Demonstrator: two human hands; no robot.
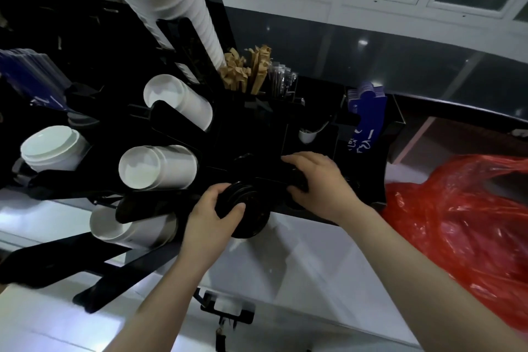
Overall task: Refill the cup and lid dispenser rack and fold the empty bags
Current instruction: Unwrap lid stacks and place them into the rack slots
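Holding a stack of black lids (pixel 243 206) tight in the left hand (pixel 210 214), near the front of the black rack (pixel 251 134). Wrapping the right hand (pixel 317 180) around more black lids (pixel 298 183) just beside, at a rack slot. Maybe slipping and spilling lids onto the white counter (pixel 300 271) if squeezing too loosely. Counting four short rows of white cups (pixel 157 167) lying on the left, and one tall white cup stack (pixel 183 3) far up. Seeing one red bag (pixel 463 208) crumpled on the right, not folded yet.
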